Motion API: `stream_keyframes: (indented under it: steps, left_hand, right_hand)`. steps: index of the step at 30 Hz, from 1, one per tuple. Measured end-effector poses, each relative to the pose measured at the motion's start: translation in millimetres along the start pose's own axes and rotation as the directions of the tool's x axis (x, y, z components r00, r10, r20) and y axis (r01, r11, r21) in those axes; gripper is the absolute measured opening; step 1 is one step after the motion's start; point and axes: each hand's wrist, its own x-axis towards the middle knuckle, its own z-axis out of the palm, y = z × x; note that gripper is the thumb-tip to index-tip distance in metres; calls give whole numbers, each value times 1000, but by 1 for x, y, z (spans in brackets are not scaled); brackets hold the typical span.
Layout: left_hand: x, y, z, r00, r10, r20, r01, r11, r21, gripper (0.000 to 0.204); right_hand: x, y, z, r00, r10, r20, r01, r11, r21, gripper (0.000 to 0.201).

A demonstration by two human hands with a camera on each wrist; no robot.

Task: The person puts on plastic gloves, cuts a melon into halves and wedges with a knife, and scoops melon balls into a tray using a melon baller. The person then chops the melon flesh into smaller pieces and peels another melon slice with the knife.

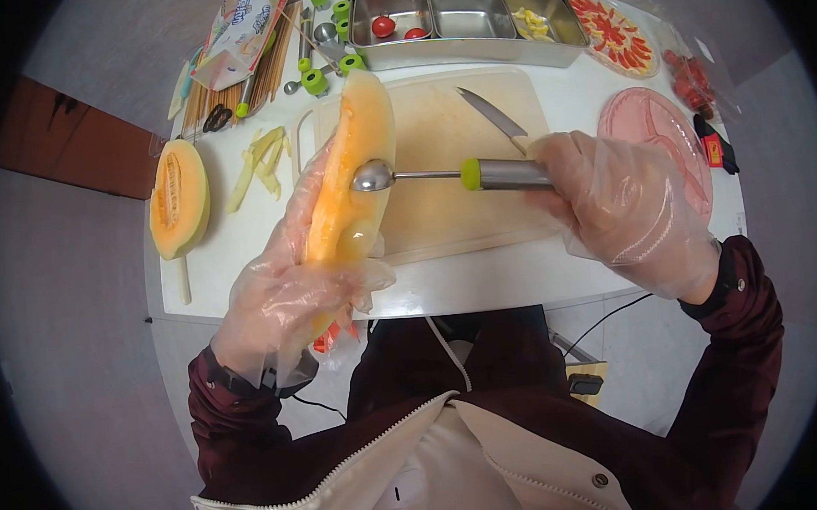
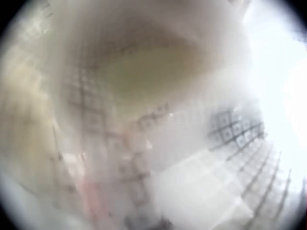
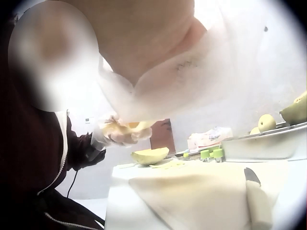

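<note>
A long wedge of orange melon (image 1: 350, 175) is held up in the gloved left hand (image 1: 287, 288), whose fingers curl round its rind side. The gloved right hand (image 1: 620, 200) grips the grey handle of a metal scoop (image 1: 373, 175); the round bowl of the scoop rests against the melon's flesh. Below the scoop a rounded hollow shows in the flesh. In the right wrist view the left hand (image 3: 122, 136) holds the wedge at a distance, and the right hand (image 3: 148, 43) fills the top, blurred. The left wrist view is too blurred to tell more.
Behind the hands lies a cutting board (image 1: 462, 225) with a knife (image 1: 494, 114). A melon half (image 1: 179, 199) and rind strips (image 1: 257, 166) lie at left. Metal trays (image 1: 472, 50) stand at the back, a pink plate (image 1: 644, 117) and a plate of sliced fruit (image 1: 613, 32) at right.
</note>
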Motion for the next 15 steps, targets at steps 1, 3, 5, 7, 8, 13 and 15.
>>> stream_keyframes:
  steps: [1,3,5,7,8,13,15]
  left_hand:
    - [0,5,7,1000,-1,2,1,1000,-6,113]
    - [1,4,9,1000,0,-2,0,1000,-10,112]
    - [4,-4,2,999,21,30,-23,999,46,110]
    - [5,-1,3,999,12,36,-14,998,60,109]
    - [5,1,4,999,3,42,-6,997,75,108]
    - [4,6,7,998,-30,54,26,997,72,111]
    - [5,7,7,996,-34,82,28,996,82,111]
  right_hand:
    - [1,0,0,1000,19,1,-19,998,53,27]
    - [1,-1,1,999,33,-1,-33,994,109,30]
    - [-1,-4,1,968,134,214,-186,951,248,28]
    - [-1,-3,2,961,141,239,-211,930,300,29]
    - [-1,-3,2,953,148,263,-237,907,349,30]
    - [-1,-2,3,913,133,385,-301,856,420,33]
    - [-1,-2,5,901,118,418,-311,847,432,34]
